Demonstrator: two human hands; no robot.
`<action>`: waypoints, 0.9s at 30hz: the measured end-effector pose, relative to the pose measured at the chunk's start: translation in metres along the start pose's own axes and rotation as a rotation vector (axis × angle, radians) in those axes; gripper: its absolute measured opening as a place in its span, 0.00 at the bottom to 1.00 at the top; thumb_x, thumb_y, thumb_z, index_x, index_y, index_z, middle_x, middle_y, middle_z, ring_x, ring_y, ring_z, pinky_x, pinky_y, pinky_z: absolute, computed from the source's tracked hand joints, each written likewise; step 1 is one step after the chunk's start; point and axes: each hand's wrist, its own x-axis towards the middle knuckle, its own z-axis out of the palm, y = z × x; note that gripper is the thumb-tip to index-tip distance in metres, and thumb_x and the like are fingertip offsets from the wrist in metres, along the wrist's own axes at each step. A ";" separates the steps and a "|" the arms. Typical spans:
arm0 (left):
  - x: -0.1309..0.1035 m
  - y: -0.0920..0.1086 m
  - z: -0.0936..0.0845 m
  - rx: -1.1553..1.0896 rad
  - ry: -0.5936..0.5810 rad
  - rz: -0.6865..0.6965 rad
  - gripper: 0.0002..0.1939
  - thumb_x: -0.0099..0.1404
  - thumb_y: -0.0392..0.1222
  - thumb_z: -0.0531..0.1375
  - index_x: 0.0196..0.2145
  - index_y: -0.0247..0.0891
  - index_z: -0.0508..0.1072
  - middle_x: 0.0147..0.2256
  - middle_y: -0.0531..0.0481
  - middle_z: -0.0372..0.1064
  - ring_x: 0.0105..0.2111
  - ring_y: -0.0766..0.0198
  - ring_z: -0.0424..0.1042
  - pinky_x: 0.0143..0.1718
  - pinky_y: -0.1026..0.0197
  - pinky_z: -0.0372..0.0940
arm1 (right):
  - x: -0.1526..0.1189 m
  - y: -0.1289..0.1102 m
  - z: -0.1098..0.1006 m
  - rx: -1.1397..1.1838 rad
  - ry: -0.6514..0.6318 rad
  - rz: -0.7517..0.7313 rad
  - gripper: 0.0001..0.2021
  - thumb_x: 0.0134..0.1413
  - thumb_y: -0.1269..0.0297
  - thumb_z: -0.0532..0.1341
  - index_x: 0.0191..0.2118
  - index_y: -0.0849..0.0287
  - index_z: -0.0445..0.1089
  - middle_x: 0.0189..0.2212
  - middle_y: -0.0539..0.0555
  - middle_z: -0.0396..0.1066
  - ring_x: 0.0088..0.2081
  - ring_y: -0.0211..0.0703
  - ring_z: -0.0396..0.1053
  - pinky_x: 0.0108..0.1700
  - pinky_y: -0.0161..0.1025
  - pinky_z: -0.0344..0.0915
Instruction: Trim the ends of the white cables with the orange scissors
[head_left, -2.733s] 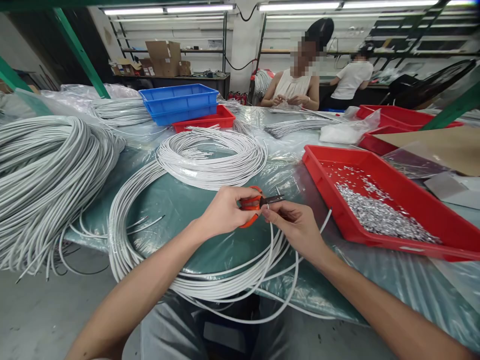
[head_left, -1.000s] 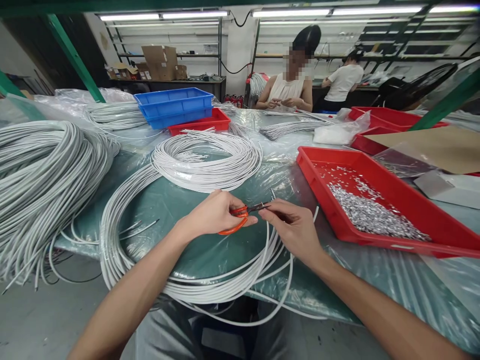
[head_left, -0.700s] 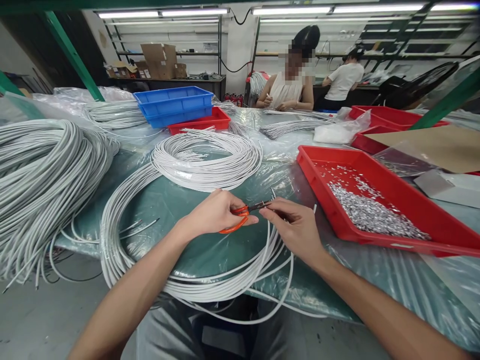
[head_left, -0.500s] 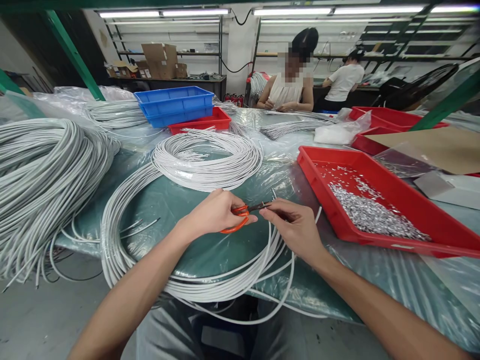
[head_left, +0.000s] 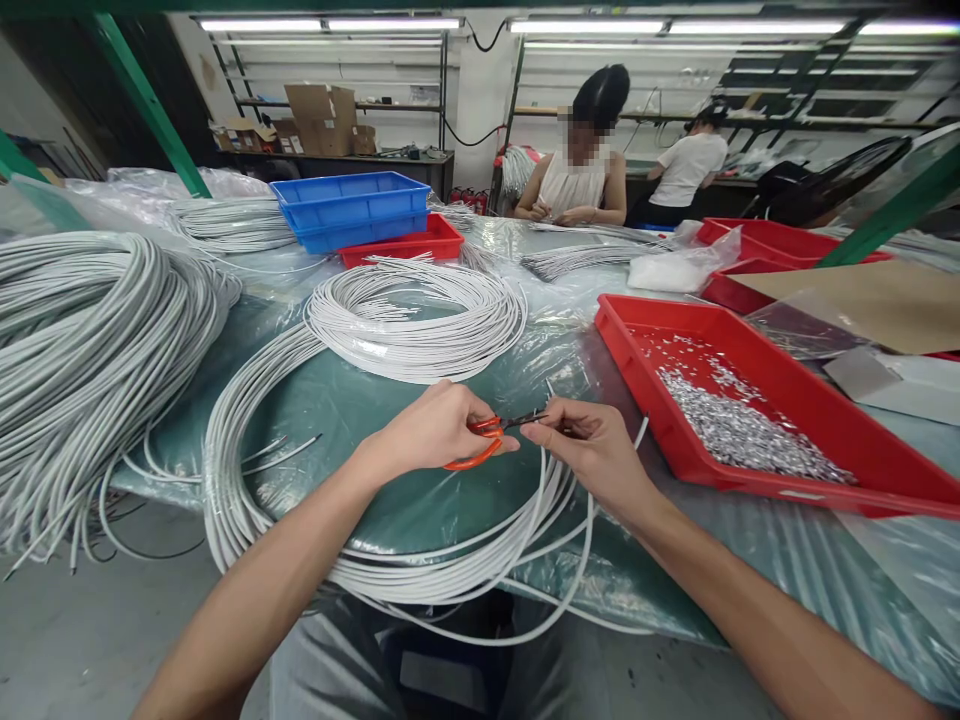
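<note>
- Our left hand [head_left: 431,428] is gripping orange-handled metal snips [head_left: 493,433].
- Near the green tabletop's [head_left: 337,400] front edge, our right hand [head_left: 598,455] is pinching a thin white cable [head_left: 543,470], apparently steadying its end beside the snips.

Cable end [head_left: 536,414] unclear at right fingers [head_left: 564,412]; large bundle [head_left: 112,330], red tray [head_left: 671,446] cut off; silvery bits [head_left: 739,425] indistinct.

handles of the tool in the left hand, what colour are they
The handles are bright orange, seen best in the head view.
</note>
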 end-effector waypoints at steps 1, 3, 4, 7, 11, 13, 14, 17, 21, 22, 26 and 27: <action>0.000 0.000 0.000 -0.009 0.002 0.001 0.27 0.57 0.55 0.62 0.17 0.37 0.51 0.17 0.57 0.43 0.21 0.72 0.40 0.22 0.63 0.39 | 0.000 0.000 0.000 -0.002 -0.001 0.008 0.18 0.45 0.57 0.70 0.18 0.59 0.64 0.17 0.45 0.55 0.22 0.33 0.50 0.23 0.35 0.49; 0.000 -0.001 0.001 -0.028 0.000 0.006 0.27 0.56 0.55 0.62 0.17 0.37 0.52 0.18 0.57 0.43 0.21 0.72 0.40 0.22 0.63 0.39 | 0.000 -0.001 0.000 -0.005 0.000 0.011 0.18 0.44 0.56 0.70 0.18 0.59 0.63 0.17 0.45 0.56 0.21 0.33 0.50 0.23 0.34 0.49; 0.000 -0.001 0.001 -0.036 -0.004 0.009 0.27 0.56 0.55 0.62 0.17 0.37 0.52 0.18 0.57 0.43 0.21 0.72 0.41 0.22 0.64 0.39 | -0.001 -0.002 0.000 -0.007 0.000 0.009 0.19 0.44 0.55 0.70 0.18 0.59 0.63 0.17 0.45 0.56 0.21 0.33 0.51 0.23 0.34 0.50; 0.001 -0.003 0.002 -0.055 -0.024 0.009 0.27 0.57 0.55 0.62 0.17 0.36 0.52 0.17 0.58 0.43 0.21 0.73 0.41 0.21 0.64 0.39 | -0.001 -0.001 0.000 -0.013 -0.003 0.001 0.19 0.45 0.56 0.70 0.18 0.59 0.62 0.17 0.45 0.56 0.22 0.33 0.52 0.24 0.35 0.51; 0.000 -0.004 0.003 -0.038 0.002 0.003 0.28 0.57 0.56 0.62 0.17 0.36 0.52 0.17 0.58 0.43 0.21 0.73 0.40 0.21 0.64 0.39 | -0.002 0.002 0.002 -0.027 0.025 -0.009 0.19 0.45 0.57 0.69 0.18 0.59 0.61 0.17 0.45 0.55 0.22 0.33 0.51 0.24 0.34 0.50; 0.000 -0.004 0.003 -0.045 0.003 -0.001 0.28 0.57 0.57 0.62 0.17 0.36 0.52 0.17 0.58 0.43 0.21 0.73 0.40 0.20 0.64 0.39 | -0.003 0.003 0.002 -0.044 0.052 -0.013 0.18 0.46 0.57 0.69 0.18 0.59 0.61 0.17 0.46 0.56 0.22 0.33 0.51 0.24 0.35 0.50; 0.000 -0.004 0.004 -0.053 0.003 -0.004 0.28 0.56 0.57 0.63 0.16 0.37 0.52 0.17 0.58 0.42 0.21 0.73 0.40 0.20 0.64 0.39 | -0.003 0.003 0.003 -0.054 0.064 -0.016 0.18 0.46 0.58 0.68 0.18 0.59 0.61 0.17 0.46 0.56 0.22 0.34 0.52 0.24 0.35 0.50; 0.000 -0.003 0.006 -0.085 0.002 -0.010 0.29 0.56 0.58 0.62 0.16 0.37 0.52 0.17 0.58 0.43 0.20 0.73 0.40 0.21 0.64 0.39 | -0.004 0.003 0.004 -0.070 0.092 -0.022 0.17 0.46 0.59 0.68 0.18 0.59 0.61 0.17 0.46 0.57 0.22 0.34 0.52 0.24 0.35 0.51; 0.001 -0.002 0.008 -0.107 0.009 -0.017 0.29 0.55 0.59 0.63 0.16 0.37 0.52 0.17 0.57 0.43 0.20 0.73 0.41 0.21 0.64 0.40 | -0.005 0.003 0.004 -0.062 0.126 -0.032 0.17 0.46 0.60 0.68 0.18 0.59 0.62 0.17 0.46 0.57 0.21 0.33 0.52 0.23 0.34 0.51; 0.001 -0.001 0.008 -0.108 0.012 -0.016 0.29 0.55 0.59 0.62 0.16 0.37 0.52 0.17 0.57 0.43 0.21 0.73 0.41 0.21 0.64 0.40 | -0.005 0.003 0.004 -0.058 0.136 -0.036 0.17 0.46 0.60 0.68 0.18 0.59 0.61 0.17 0.45 0.57 0.21 0.33 0.52 0.22 0.34 0.51; 0.000 0.001 0.009 -0.078 0.026 -0.016 0.29 0.57 0.58 0.62 0.16 0.37 0.51 0.17 0.57 0.44 0.21 0.72 0.41 0.22 0.64 0.41 | -0.006 0.003 0.005 -0.043 0.165 -0.041 0.16 0.45 0.62 0.68 0.18 0.59 0.62 0.16 0.45 0.57 0.20 0.32 0.52 0.21 0.34 0.51; 0.000 0.001 0.009 -0.063 0.030 -0.019 0.29 0.57 0.58 0.61 0.16 0.37 0.51 0.17 0.57 0.44 0.21 0.72 0.41 0.22 0.63 0.41 | -0.006 0.003 0.005 -0.038 0.168 -0.041 0.16 0.45 0.63 0.68 0.18 0.59 0.62 0.16 0.45 0.57 0.20 0.32 0.52 0.21 0.34 0.51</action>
